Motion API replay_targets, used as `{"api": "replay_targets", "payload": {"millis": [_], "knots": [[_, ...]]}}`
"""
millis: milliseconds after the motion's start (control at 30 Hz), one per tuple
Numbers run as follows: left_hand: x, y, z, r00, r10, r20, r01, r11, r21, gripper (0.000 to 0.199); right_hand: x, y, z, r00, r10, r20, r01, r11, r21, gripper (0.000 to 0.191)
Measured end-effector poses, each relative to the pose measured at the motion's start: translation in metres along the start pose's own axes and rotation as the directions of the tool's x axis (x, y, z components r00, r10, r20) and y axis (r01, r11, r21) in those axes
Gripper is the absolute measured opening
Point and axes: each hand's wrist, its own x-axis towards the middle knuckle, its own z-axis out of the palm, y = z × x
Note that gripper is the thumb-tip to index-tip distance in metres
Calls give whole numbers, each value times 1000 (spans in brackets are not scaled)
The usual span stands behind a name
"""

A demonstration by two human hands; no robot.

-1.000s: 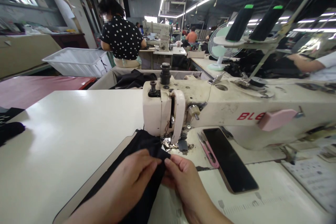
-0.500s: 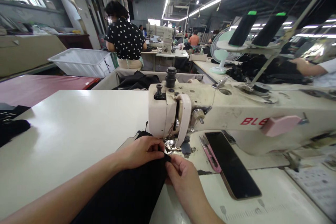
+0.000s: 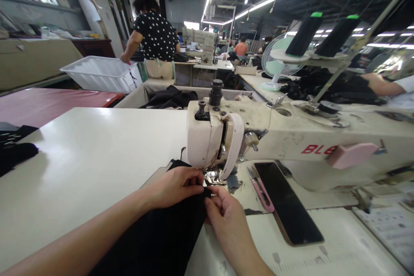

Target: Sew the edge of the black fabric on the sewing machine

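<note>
Black fabric (image 3: 161,233) runs from the lower edge of the view up to the needle area of a white sewing machine (image 3: 274,138). My left hand (image 3: 176,185) is closed on the fabric's edge, fingers bent, just left of the metal presser foot (image 3: 215,177). On the right edge of the same fabric, my right hand (image 3: 224,213) pinches with thumb and forefinger, close to the left fingertips. The needle itself cannot be made out. Both hands are in front of the machine head.
Right of my hands, pink thread snips (image 3: 263,194) lie against a black phone (image 3: 287,202). Thread cones (image 3: 304,34) stand above the machine near a fan (image 3: 278,60). Dark cloth (image 3: 19,155) lies at far left. Ahead, a person in a dotted shirt (image 3: 158,36) is beside a white bin (image 3: 100,73).
My hands hold nearly the same position on the fabric. The view has shifted slightly. The person ahead has stretched an arm left toward the white bin.
</note>
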Motion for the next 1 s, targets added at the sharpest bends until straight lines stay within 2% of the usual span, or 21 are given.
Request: {"api": "replay_targets", "payload": {"millis": [133, 267, 400, 500, 633, 767, 900, 1000], "knots": [[-1, -2, 10, 994, -55, -92, 58, 998, 26, 8, -11, 11, 7, 1000, -4, -13, 3, 999, -42, 45], [3, 0, 19, 963, -175, -206, 188, 981, 41, 11, -20, 26, 7, 997, 24, 76, -21, 999, -43, 44], [9, 7, 19, 934, -278, -225, 288, 958, 9, 14, -8, 23, -6, 975, 133, 179, -141, 990, 31, 50], [12, 11, 17, 919, -324, -224, 326, 945, -28, 13, 3, 16, -15, 970, 149, 190, -155, 988, 18, 53], [13, 11, 17, 902, -338, -267, 334, 941, -60, 9, 10, 17, -18, 962, 147, 229, -154, 988, 13, 50], [17, 3, 22, 888, -300, -350, 298, 953, -59, 12, 13, 24, -19, 960, 144, 242, -154, 988, 23, 47], [24, -3, 18, 851, -290, -438, 290, 955, -68, 11, 19, 21, -22, 957, 120, 265, -136, 990, 41, 43], [13, 3, 13, 819, -311, -483, 317, 946, -71, 7, 10, 21, -22, 972, 91, 218, -115, 988, 101, 52]]}}
